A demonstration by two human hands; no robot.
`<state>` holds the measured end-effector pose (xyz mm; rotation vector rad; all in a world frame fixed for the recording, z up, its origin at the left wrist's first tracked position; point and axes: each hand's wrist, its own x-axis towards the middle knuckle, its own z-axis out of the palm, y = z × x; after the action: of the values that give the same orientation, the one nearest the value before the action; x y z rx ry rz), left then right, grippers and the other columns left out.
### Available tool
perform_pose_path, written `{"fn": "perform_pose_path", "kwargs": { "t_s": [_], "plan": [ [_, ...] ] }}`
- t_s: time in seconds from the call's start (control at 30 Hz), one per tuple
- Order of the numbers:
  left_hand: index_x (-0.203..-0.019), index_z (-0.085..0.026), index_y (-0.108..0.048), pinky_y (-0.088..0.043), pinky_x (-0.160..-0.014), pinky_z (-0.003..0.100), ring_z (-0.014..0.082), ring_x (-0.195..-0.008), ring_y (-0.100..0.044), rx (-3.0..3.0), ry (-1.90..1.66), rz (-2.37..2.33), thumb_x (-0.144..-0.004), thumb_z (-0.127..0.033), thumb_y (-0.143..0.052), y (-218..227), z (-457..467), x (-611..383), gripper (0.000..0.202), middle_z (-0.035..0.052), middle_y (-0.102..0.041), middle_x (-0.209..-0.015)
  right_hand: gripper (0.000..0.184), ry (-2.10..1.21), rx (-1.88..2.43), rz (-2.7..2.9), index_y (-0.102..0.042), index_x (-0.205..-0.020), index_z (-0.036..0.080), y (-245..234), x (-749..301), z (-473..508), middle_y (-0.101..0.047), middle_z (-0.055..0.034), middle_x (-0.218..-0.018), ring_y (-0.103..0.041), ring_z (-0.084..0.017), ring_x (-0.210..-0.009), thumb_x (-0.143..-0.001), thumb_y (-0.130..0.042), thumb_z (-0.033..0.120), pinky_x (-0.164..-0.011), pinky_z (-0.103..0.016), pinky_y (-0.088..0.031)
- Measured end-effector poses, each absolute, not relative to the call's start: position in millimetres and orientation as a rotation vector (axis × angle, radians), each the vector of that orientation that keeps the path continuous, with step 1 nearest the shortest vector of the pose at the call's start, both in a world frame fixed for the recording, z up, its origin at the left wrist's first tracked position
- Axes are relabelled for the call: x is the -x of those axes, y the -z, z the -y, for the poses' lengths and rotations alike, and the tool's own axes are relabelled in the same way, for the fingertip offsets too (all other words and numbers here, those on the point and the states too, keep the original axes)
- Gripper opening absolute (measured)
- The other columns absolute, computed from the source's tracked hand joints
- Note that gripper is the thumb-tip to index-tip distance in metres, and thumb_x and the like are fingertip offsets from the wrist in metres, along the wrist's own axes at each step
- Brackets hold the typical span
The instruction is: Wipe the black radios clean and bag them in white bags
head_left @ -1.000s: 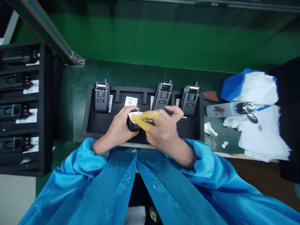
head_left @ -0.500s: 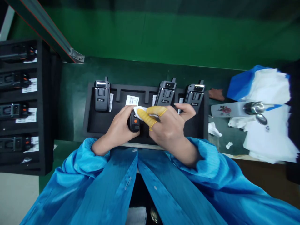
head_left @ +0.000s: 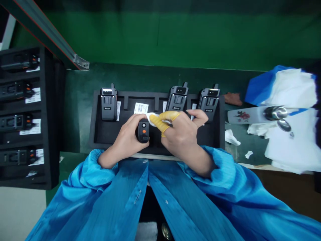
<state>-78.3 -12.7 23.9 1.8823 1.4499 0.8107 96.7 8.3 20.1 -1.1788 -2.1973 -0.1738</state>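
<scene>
The left hand (head_left: 126,134) is clenched round a black radio (head_left: 143,131), its orange button facing up, held just over the near part of the black foam tray (head_left: 100,134). The right hand (head_left: 182,134) – two fingers in yellow cots (head_left: 163,121) – pinches a white wipe (head_left: 151,117) against the radio's top, at 1 o'clock from it. Three more radios stand in the tray: one at 10 o'clock (head_left: 108,103), two at 2 o'clock (head_left: 177,98) (head_left: 210,100). White cloths (head_left: 293,140) lie at 3 o'clock.

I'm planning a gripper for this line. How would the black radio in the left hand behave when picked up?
Probably stiff: the radio is a boxy moulded shell in the left hand. Likely light, since one hand grips it. Its smooth casing might slip.
</scene>
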Motion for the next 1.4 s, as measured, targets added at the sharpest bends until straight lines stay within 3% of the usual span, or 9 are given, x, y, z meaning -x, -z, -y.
{"fn": "perform_pose_path", "kwargs": {
  "t_s": [0.17, 0.3, 0.57, 0.73, 0.93, 1.17, 1.4],
  "plan": [
    [-0.110, -0.023, -0.051, -0.053, -0.089, 0.035, 0.0221, -0.104, -0.064, -1.873, -0.802, -1.451, -0.065, -0.009, -0.066, -24.3, 13.5, 79.1, 0.050, 0.0034, -0.065, -0.111, 0.028, 0.202, 1.111, 2.122, -0.067, -0.079, 0.025, -26.5, -91.0, -8.0, -0.064, 0.0034, -0.080, -0.052, -0.010, -0.073, -0.087, -0.045, 0.010, -0.085, -0.039, -0.026],
    [-0.112, -0.022, -0.051, -0.052, -0.092, 0.036, 0.0225, -0.106, -0.064, -1.882, -0.839, -1.420, -0.068, -0.014, -0.070, -20.9, 13.7, 79.1, 0.048, 0.0051, -0.065, -0.113, 0.028, 0.191, 0.993, 2.206, -0.065, -0.074, 0.025, -34.3, -83.2, -1.6, -0.060, 0.0057, -0.075, -0.047, -0.009, -0.072, -0.088, -0.046, 0.009, -0.087, -0.034, -0.027],
    [-0.108, -0.022, -0.051, -0.052, -0.091, 0.034, 0.0204, -0.104, -0.064, -1.925, -0.853, -1.447, -0.066, -0.008, -0.064, -25.3, 14.9, 76.4, 0.047, 0.0025, -0.065, -0.108, 0.029, 0.272, 1.188, 2.183, -0.064, -0.063, 0.023, -9.8, -106.2, 3.2, -0.065, 0.0039, -0.075, -0.050, -0.011, -0.073, -0.084, -0.049, 0.009, -0.088, -0.039, -0.022],
    [-0.109, -0.023, -0.050, -0.052, -0.089, 0.035, 0.0209, -0.103, -0.064, -1.959, -0.828, -1.461, -0.065, -0.008, -0.064, -26.5, 17.5, 73.3, 0.048, 0.0026, -0.064, -0.108, 0.034, 0.141, 1.192, 2.098, -0.073, -0.085, 0.030, -14.0, -106.1, 7.4, -0.069, 0.0029, -0.083, -0.054, -0.012, -0.076, -0.087, -0.045, 0.011, -0.086, -0.041, -0.023],
    [-0.111, -0.023, -0.051, -0.052, -0.091, 0.037, 0.0216, -0.103, -0.064, -1.964, -0.827, -1.446, -0.065, -0.010, -0.067, -24.5, 17.4, 70.8, 0.051, 0.0033, -0.064, -0.111, 0.037, 0.190, 0.951, 2.199, -0.074, -0.093, 0.038, -19.1, -98.7, 10.5, -0.068, 0.0058, -0.082, -0.054, -0.010, -0.080, -0.089, -0.047, 0.012, -0.089, -0.041, -0.022],
    [-0.111, -0.022, -0.052, -0.051, -0.095, 0.037, 0.0220, -0.106, -0.064, -1.958, -0.771, -1.529, -0.070, -0.013, -0.065, -33.0, 17.7, 67.8, 0.044, 0.0040, -0.065, -0.110, 0.029, 0.142, 1.252, 2.008, -0.067, -0.068, 0.023, 7.4, -140.1, 7.2, -0.063, 0.0014, -0.074, -0.049, -0.012, -0.069, -0.081, -0.047, 0.008, -0.083, -0.042, -0.025],
    [-0.139, -0.018, -0.039, -0.048, -0.097, 0.049, 0.0352, -0.113, -0.060, -1.962, -0.651, -1.950, -0.071, -0.038, -0.073, -25.4, -39.6, 67.6, 0.078, 0.0151, -0.062, -0.119, 0.027, 0.067, 1.415, 1.919, -0.071, -0.075, 0.023, 22.2, -178.0, 16.6, -0.056, -0.0001, -0.071, -0.048, -0.014, -0.072, -0.068, -0.051, 0.006, -0.081, -0.041, -0.027]
  ]
}}
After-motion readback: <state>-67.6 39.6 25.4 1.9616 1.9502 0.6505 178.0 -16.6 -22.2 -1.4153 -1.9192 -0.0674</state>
